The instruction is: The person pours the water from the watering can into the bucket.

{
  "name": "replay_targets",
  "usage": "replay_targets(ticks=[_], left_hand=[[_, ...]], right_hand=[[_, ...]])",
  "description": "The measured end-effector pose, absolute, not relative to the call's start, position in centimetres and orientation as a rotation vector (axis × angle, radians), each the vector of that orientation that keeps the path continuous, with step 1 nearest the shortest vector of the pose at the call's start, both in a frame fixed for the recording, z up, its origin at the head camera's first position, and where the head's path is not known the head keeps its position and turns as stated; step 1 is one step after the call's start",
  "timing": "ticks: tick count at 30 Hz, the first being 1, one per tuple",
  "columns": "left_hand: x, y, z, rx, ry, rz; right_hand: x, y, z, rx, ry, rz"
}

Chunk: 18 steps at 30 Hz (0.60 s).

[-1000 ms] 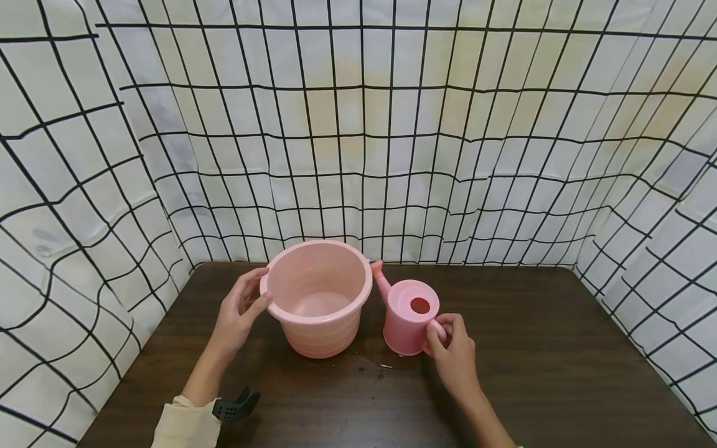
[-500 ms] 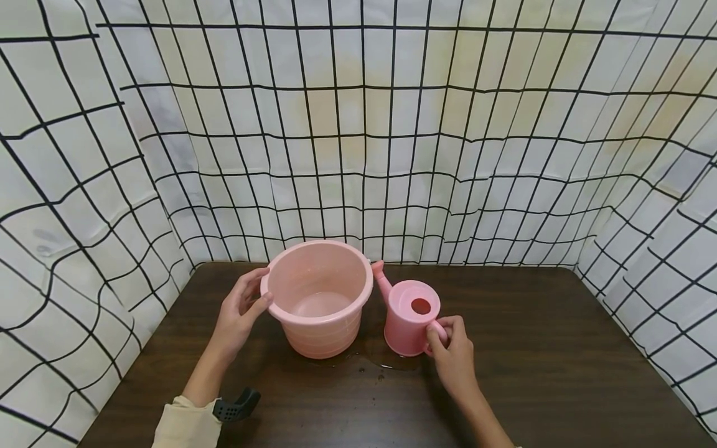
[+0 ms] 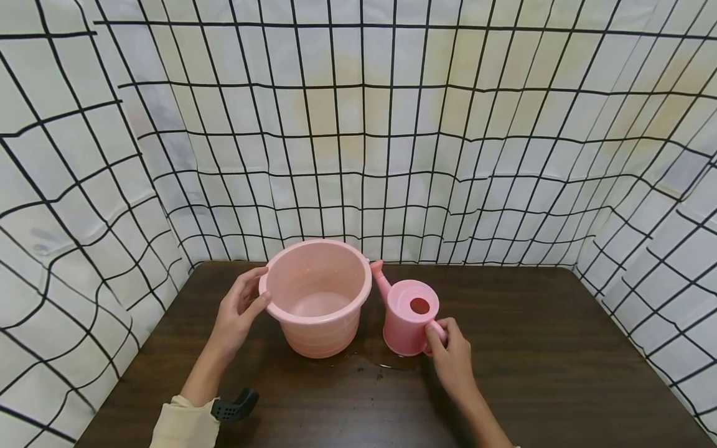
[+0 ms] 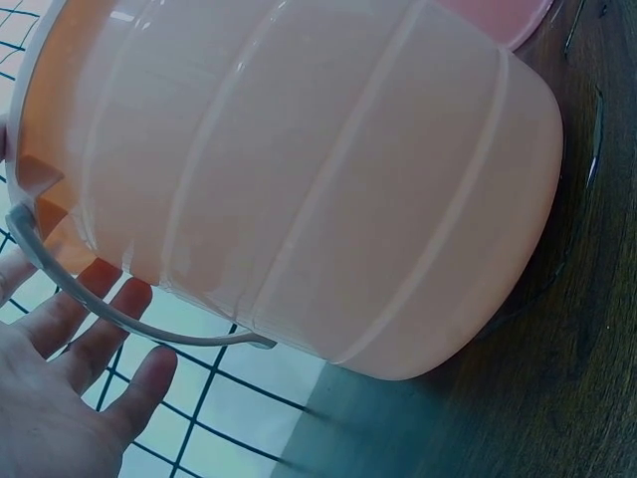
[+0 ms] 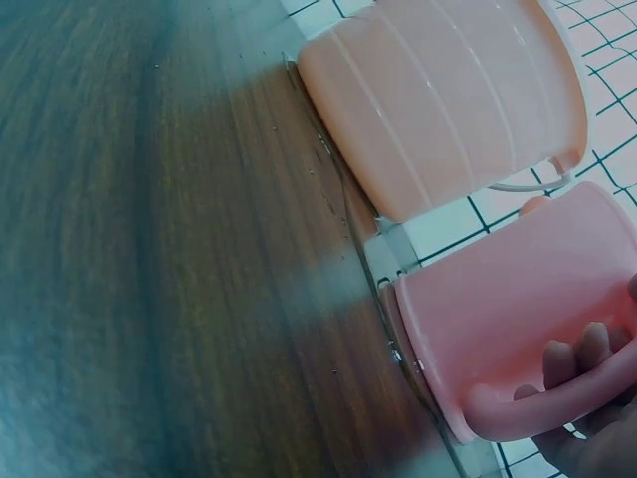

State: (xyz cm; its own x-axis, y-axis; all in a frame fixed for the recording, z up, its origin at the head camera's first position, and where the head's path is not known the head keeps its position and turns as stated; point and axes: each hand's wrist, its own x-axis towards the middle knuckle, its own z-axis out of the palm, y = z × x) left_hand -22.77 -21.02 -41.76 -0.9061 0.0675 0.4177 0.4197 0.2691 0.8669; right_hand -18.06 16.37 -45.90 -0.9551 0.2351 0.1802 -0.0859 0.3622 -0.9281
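Note:
A light pink plastic bucket (image 3: 319,336) stands upright on the dark wooden table. At its left side my left hand (image 3: 238,314) grips the rim, thumb over the edge and fingers by the outer wall. In the left wrist view, the fingers (image 4: 129,393) lie beside the bucket's thin hanging handle (image 4: 129,324). Just right of the bucket is a pink watering can (image 3: 399,333), its spout pointing at the bucket's rim. My right hand (image 3: 455,358) holds the can's handle (image 5: 557,403), with fingers curled through the loop. Inside the bucket the bottom shows through its open top.
Small puddles and drops of water (image 3: 381,376) lie on the tabletop (image 3: 549,373) in front of the bucket and can. White cloth with a black grid (image 3: 386,124) encloses the back and sides. A dark strap (image 3: 235,407) sits at the left wrist, by a cream sleeve (image 3: 185,426).

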Motion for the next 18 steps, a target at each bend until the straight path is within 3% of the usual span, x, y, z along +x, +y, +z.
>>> replay_targets(ticks=[13, 18], left_hand=[[-23.0, -21.1, -41.9, -0.481, -2.209, -1.694], [-22.9, -21.2, -41.9, -0.478, -2.217, -1.688]], right_hand=[[-18.0, 15.9, -46.2, -0.089, -2.257, 1.626], [-17.1, 15.2, -44.7, -0.100, -2.197, 1.669]])
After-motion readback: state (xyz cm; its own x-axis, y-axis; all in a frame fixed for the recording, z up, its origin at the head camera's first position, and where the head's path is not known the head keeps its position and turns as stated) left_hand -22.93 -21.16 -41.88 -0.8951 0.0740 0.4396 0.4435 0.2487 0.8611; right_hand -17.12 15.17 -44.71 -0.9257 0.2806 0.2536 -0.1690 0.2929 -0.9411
